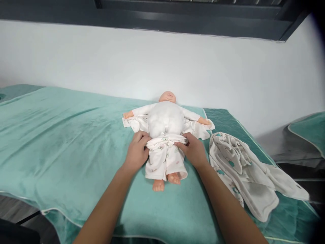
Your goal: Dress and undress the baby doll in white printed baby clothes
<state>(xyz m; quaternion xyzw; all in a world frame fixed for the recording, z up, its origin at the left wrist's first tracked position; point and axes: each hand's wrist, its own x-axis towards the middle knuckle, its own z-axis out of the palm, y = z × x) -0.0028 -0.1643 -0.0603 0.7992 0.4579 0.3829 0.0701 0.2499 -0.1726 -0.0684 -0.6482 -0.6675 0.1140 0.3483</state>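
A baby doll (pixel 166 117) with a white cloth body lies on its back, arms spread, its head toward the wall. White patterned baby pants (pixel 166 159) cover its legs, and both feet stick out below the hems. My left hand (pixel 138 149) pinches the left side of the waistband, which sits bunched at the doll's hips. On the opposite side, my right hand (pixel 194 149) has its fingers closed on the same waistband. Under the doll's arms and back is a spread white patterned top (pixel 196 127).
A light green cover (pixel 63 135) lies over the bed, with a darker green quilted layer (pixel 218 118) at the right. White patterned baby clothing (pixel 243 173) lies crumpled right of the doll. A white wall (pixel 101 61) stands behind.
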